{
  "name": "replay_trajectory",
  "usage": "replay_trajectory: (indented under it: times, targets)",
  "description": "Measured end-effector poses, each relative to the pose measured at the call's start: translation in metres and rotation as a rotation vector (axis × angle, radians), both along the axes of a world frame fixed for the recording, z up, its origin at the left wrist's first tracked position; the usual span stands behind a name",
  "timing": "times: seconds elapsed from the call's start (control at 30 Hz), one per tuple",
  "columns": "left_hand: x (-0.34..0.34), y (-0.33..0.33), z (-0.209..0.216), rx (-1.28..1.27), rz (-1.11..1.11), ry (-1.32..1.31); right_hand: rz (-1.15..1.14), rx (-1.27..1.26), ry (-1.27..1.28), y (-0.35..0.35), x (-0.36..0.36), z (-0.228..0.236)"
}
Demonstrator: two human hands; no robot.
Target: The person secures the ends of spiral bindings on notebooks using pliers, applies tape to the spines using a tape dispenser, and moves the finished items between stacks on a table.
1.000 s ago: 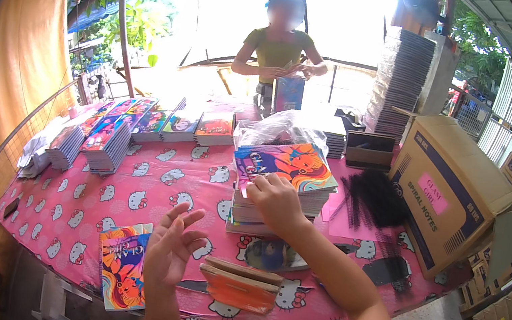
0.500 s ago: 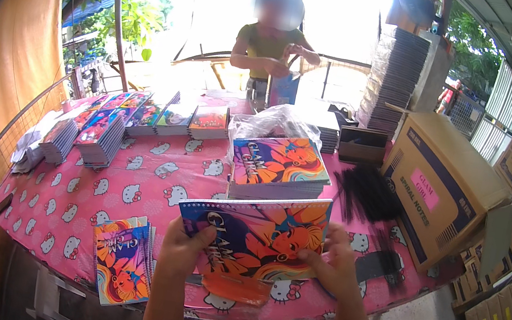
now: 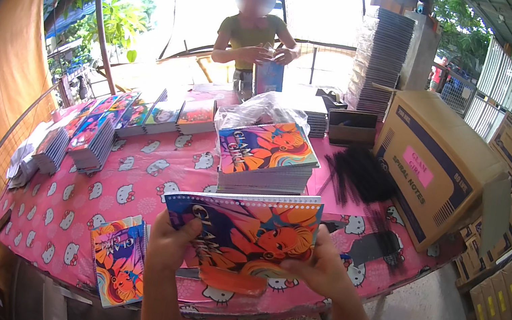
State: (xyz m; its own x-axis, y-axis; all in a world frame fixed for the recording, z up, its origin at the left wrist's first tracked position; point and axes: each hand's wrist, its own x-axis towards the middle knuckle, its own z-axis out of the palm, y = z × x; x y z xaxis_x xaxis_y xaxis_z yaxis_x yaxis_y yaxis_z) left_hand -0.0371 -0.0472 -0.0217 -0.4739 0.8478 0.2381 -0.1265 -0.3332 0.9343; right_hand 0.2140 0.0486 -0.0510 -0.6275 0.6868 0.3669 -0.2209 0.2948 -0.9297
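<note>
**Two-Handed Hold on Punched Booklet, Near Side of the Booklet Stack**

Reference landmark: the booklet stack on the pink-covered table.

Nearest, in front of the stack, the left hand and right hand grip the punched booklet at opposite ends. Each hand is partly closed, thumb pressed on the printed cover; the fingers behind are mostly hidden. The booklet tilts, with its row of holes along the far edge and a white edge showing beyond the cover. No coil is visible in these holes.

Below the booklet, also on the stack's near side, lies an orange block. Near and left of the stack, matching booklets lie flat.

The step in hand appears to be squaring or checking the loose leaves. The next move calls for even thumb pressure and level holes, so that the leaves do not slip out of line.

Right of the stack lies a heap of thin black strands, possibly binding coils; beyond it stands a large carton. Clear plastic lies just behind the stack. Farther behind it, a co-worker handles a blue item.
</note>
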Motion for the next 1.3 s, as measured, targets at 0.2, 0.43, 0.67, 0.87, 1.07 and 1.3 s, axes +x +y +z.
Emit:
replay_trajectory:
  times: [0.2, 0.43, 0.67, 0.87, 1.07, 1.3]
  targets:
    - [-0.024, -0.017, -0.003, -0.128, -0.082, 0.256, -0.177, 0.072, -0.160, -0.013, -0.002, -0.022]
    - [0.007, -0.005, 0.013, -0.095, 0.048, 0.374, -0.455, 0.287, -0.077, -0.013, -0.015, -0.081]
    - [-0.006, -0.007, 0.004, -0.013, -0.060, 0.432, -0.457, 0.169, -0.200, -0.011, -0.030, -0.086]
    - [-0.013, -0.013, -0.031, -0.006, 0.156, 0.347, -0.258, 0.096, -0.463, -0.012, -0.028, -0.111]
    - [0.000, -0.007, -0.124, -0.142, 0.121, 0.200, -0.148, 0.011, -0.164, -0.026, -0.025, -0.102]
    - [0.019, -0.020, -0.066, -0.086, 0.511, 0.481, -0.811, 0.231, -0.443, 0.100, 0.066, -0.072]
